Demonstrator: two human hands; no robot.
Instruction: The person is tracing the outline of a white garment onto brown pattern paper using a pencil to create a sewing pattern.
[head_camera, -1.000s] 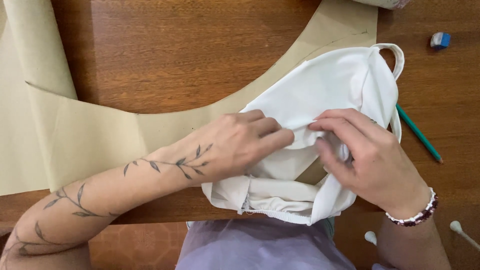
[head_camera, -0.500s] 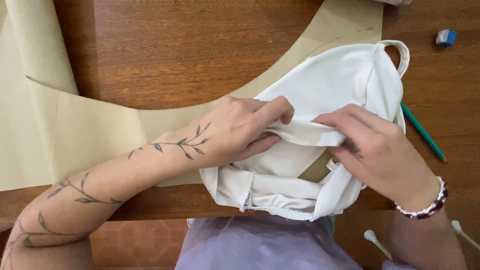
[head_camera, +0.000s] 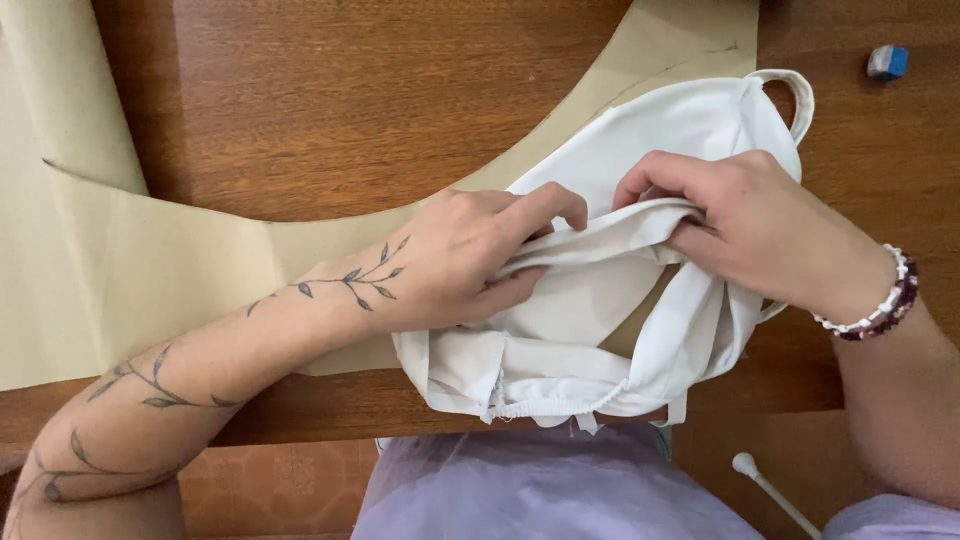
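A white fabric garment with a loop strap at its top right lies bunched on the wooden table, partly over tan pattern paper. My left hand pinches a folded band of the fabric at its left side. My right hand, with a bead bracelet on the wrist, grips the same band from the right. Both hands hold the band taut between them above the rest of the garment. A gathered elastic edge shows at the garment's bottom near the table's front edge.
A small blue and grey eraser-like block sits at the table's far right. A white stick with a rounded tip lies low at the right. Lilac cloth covers my lap below the table edge.
Both hands have shifted up and apart along the fabric, pulling a fold into a stretched band. The green pencil seen at the right earlier is now hidden.
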